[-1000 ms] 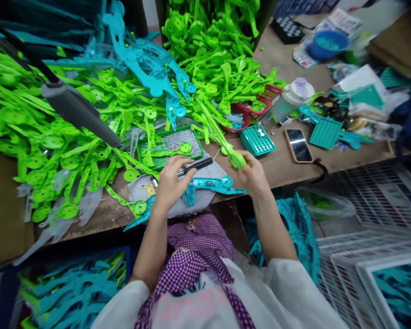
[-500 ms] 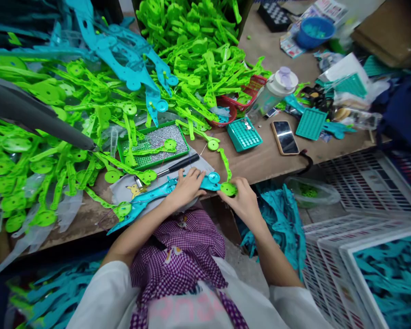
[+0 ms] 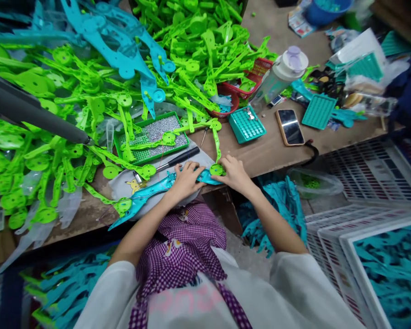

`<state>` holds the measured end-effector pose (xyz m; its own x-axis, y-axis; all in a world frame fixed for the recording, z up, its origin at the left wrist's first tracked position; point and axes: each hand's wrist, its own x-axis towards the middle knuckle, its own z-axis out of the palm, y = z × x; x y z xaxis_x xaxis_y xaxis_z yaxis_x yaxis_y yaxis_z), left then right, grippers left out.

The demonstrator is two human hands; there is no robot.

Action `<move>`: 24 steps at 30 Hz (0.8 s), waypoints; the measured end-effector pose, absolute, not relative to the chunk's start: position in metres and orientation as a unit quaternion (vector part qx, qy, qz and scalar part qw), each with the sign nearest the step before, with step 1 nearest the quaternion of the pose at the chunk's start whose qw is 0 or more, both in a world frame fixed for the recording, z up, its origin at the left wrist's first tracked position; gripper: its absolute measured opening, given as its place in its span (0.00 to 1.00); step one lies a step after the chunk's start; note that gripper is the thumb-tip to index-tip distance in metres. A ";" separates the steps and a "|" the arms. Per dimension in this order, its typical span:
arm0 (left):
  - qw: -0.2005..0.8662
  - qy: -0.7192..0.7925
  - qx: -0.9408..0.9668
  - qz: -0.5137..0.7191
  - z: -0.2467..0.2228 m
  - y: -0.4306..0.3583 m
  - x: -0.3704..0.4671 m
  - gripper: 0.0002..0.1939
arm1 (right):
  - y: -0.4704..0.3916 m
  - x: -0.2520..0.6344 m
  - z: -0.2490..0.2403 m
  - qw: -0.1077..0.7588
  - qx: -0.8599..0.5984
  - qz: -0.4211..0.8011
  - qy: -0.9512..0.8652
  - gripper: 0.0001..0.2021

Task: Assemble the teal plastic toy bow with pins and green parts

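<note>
A long blue plastic piece (image 3: 147, 192) lies along the table's near edge on a pale cloth (image 3: 123, 188). My left hand (image 3: 187, 179) is closed on its right part. The fingers of my right hand (image 3: 233, 172) grip the round end of a green plastic arm (image 3: 218, 145), which sits over the blue piece's right end. Another green disc (image 3: 123, 206) lies at the blue piece's left end. Just behind it is a black-handled tool (image 3: 181, 158). The green tray (image 3: 150, 158) behind that holds many small metal parts.
Green parts (image 3: 96, 109) are heaped across the back left, under larger blue parts (image 3: 123, 59). A teal block (image 3: 247, 124), phone (image 3: 290, 128) and bottle (image 3: 282, 73) stand to the right. White crates (image 3: 349, 242) are below the table.
My right hand has moved left with the green arm, whose round end now covers the blue piece's round right end. The view has shifted slightly.
</note>
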<state>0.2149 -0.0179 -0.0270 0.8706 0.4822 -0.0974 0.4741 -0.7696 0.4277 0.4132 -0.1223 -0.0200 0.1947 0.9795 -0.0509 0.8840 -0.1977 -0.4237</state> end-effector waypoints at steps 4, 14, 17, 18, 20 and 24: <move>0.227 0.255 0.940 0.025 -0.031 -0.018 0.215 0.26 | -0.117 0.417 -0.013 0.099 -0.751 0.171 -0.630 0.21; 0.243 0.236 0.940 0.028 -0.033 -0.023 0.212 0.25 | -0.135 0.403 -0.015 0.103 -0.742 0.103 -0.655 0.21; 0.250 0.235 0.939 0.022 -0.032 -0.023 0.214 0.25 | -0.134 0.401 -0.020 0.119 -0.744 0.114 -0.648 0.22; 0.250 0.236 0.939 0.020 -0.032 -0.022 0.215 0.25 | -0.134 0.402 -0.020 0.126 -0.743 0.118 -0.647 0.22; 0.250 0.242 0.938 0.012 -0.030 -0.020 0.216 0.25 | -0.132 0.407 -0.019 0.135 -0.736 0.128 -0.651 0.23; 0.244 0.246 0.938 -0.007 -0.022 -0.018 0.214 0.31 | -0.117 0.432 -0.002 0.170 -0.735 0.111 -0.647 0.21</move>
<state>0.2143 -0.0182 -0.0222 0.8789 0.4579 -0.1337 0.4650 -0.7597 0.4545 0.4323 -0.1174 -0.0023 0.1375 0.9889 0.0567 0.9131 -0.1043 -0.3942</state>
